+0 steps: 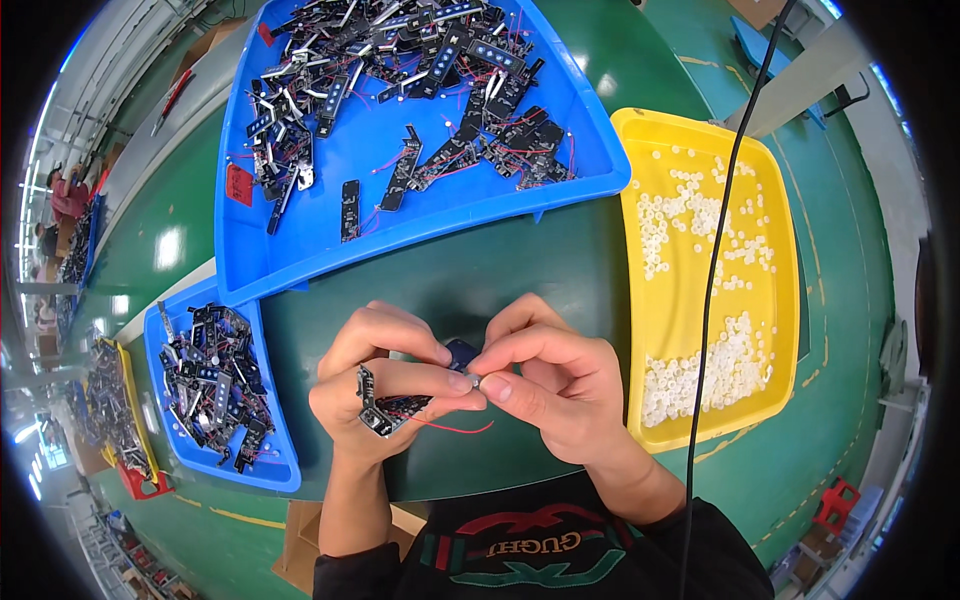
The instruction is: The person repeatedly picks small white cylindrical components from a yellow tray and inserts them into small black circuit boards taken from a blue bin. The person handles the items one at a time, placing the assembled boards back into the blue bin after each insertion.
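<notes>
**Small black circuit strip pinched between both hands**

The circuit strip (385, 408), trailing thin red wires (455, 427), sits over the green table (480, 270), close to the person's chest. Fingers hide most of it, and the small pale piece at the fingertips is too tiny to identify. The left hand (375, 385) curls shut around the strip. The right hand (555, 385) pinches its thumb and forefinger at the strip's upper end. Behind lie a large blue tray (300, 255), a smaller blue tray (275, 455) and a yellow tray (790, 300) of white bits.

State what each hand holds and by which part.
The left hand holds a black circuit strip with red wires by its upper end. The right hand pinches a small pale part in its fingers.
</notes>
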